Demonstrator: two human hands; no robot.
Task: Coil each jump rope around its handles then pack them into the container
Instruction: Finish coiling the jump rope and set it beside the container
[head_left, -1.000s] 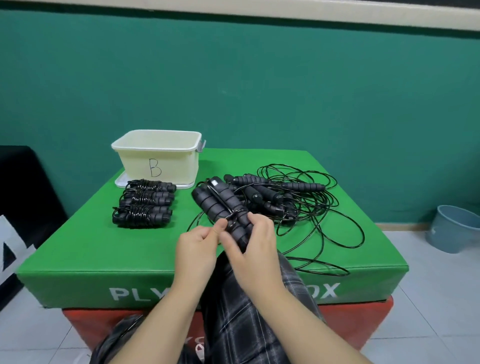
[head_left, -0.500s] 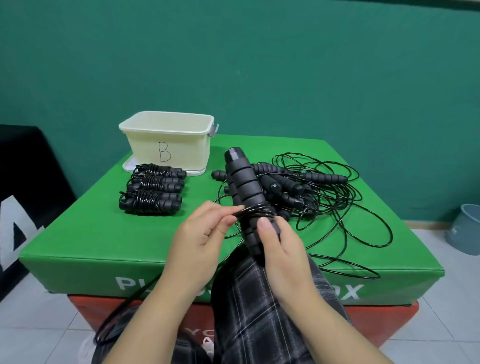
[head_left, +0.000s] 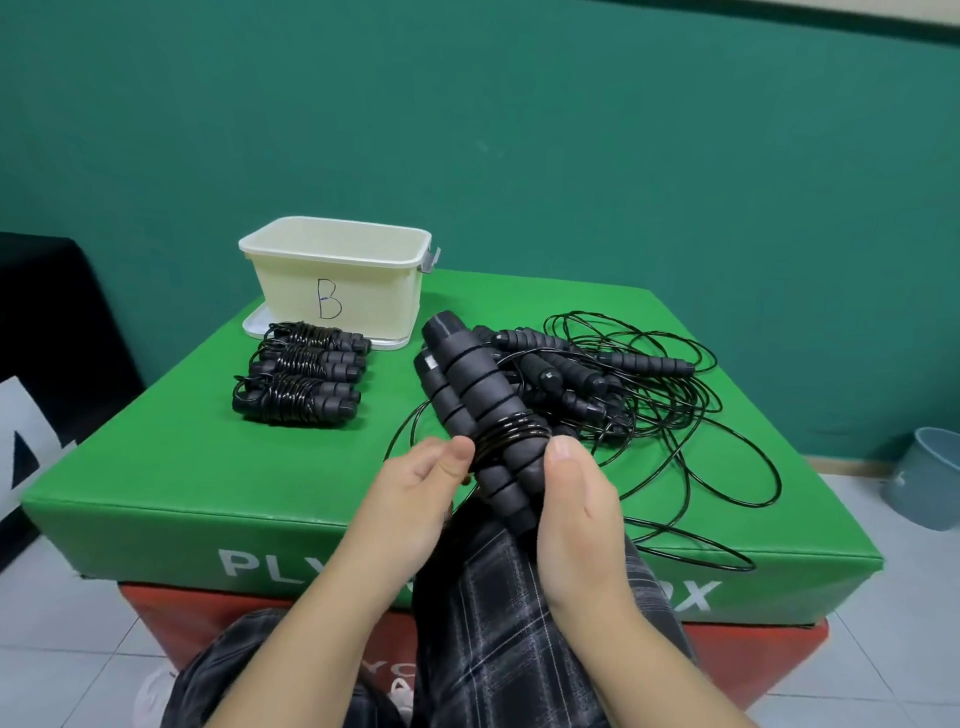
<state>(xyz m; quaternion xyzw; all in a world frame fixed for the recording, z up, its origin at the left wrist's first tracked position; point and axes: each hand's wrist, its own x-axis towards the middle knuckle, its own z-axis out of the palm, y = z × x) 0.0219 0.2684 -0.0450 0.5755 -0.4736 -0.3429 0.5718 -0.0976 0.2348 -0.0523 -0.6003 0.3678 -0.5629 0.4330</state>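
Observation:
My right hand (head_left: 576, 499) grips a pair of black foam jump-rope handles (head_left: 475, 387), held together and tilted up and away over the near edge of the green box. A few turns of black cord (head_left: 511, 434) wrap their middle. My left hand (head_left: 415, 483) pinches the cord right beside those turns. Three coiled ropes (head_left: 301, 374) lie in a row on the left of the box. A tangle of loose ropes and handles (head_left: 613, 384) lies on the right. The cream container (head_left: 337, 280) marked B stands open at the back left.
The green plyo box (head_left: 156, 467) sits on a red one (head_left: 156, 618). My checked trousers (head_left: 509, 623) are just below my hands. A grey bin (head_left: 930, 478) stands on the tiled floor at the right. A black object fills the far left.
The handle pair has been raised from lying low near the box to pointing up and away, with turns of cord now around its middle. My left hand keeps feeding the cord.

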